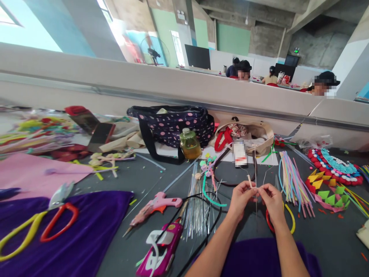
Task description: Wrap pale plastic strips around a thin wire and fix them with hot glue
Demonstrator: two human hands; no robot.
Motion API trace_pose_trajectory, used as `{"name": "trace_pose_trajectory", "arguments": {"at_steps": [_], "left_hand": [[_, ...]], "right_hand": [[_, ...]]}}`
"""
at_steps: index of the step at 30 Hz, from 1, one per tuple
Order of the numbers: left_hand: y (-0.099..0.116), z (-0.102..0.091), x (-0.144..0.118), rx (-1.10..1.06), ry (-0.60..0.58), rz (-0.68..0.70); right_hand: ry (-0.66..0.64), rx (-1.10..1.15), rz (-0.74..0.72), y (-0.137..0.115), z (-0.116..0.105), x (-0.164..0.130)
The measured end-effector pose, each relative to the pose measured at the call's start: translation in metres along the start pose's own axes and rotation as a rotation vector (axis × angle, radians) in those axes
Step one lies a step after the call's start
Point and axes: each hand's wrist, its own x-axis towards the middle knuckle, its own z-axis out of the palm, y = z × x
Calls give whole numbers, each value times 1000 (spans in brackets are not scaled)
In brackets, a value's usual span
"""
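My left hand [241,197] and my right hand [271,199] meet over the dark table, thumbs and forefingers pinched together. Between them is a thin wire [256,213] that runs upright past the fingertips. A short pale strip [249,181] sticks up from the left fingers; its kind is too small to tell. Partly hidden behind my right hand lie scissors with red and yellow handles [293,219]. Loose silvery wires [192,215] lie left of my hands, beside a turquoise fuzzy stem [208,196]. To the right is a bundle of pastel stems [295,184].
A pink glue gun [157,206], a magenta device [161,250] with black cable, and large scissors [62,204] on purple cloth [95,231] lie left. Behind stand a bottle [190,146], a dotted bag [175,123] and a beige bag [265,132]. People sit beyond the partition [173,86].
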Motion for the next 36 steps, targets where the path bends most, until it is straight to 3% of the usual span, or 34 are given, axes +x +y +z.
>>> {"name": "trace_pose_trajectory", "arguments": {"at_steps": [15,23,36], "left_hand": [[1,2,-1,36,55,60],[-4,2,0,8,59,116],[2,0,-2,-26,-112,122]], "right_hand": [[45,36,52,10,7,-1],[-10,326,163,10,15,-2],[73,399,138,5,23,-7]]}}
